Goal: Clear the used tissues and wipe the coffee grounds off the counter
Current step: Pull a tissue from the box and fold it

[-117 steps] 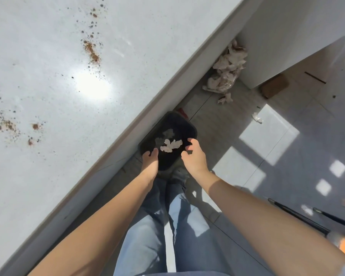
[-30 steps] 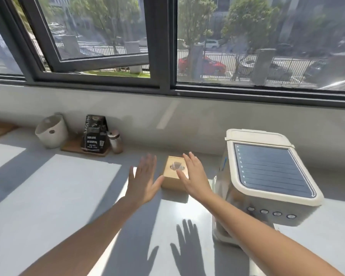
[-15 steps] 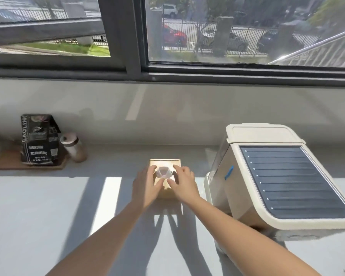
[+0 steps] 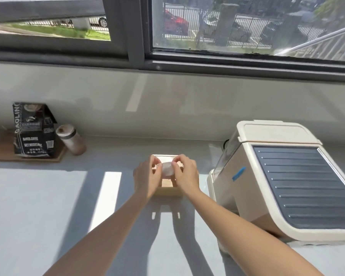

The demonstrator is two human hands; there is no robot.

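On the grey counter (image 4: 38, 206), beside the large cream coffee machine (image 4: 287, 186), the small wooden tissue box (image 4: 168, 189) can slide or tip, I think, if both hands pull up together and nothing holds it down, and a thin sheet may tear. The left hand (image 4: 146, 179) and the right hand (image 4: 184, 176) pinch with curled fingertips the white tissue (image 4: 167, 169) coming from its top opening; how many sheets remain inside I cannot tell, and no coffee grounds show here.
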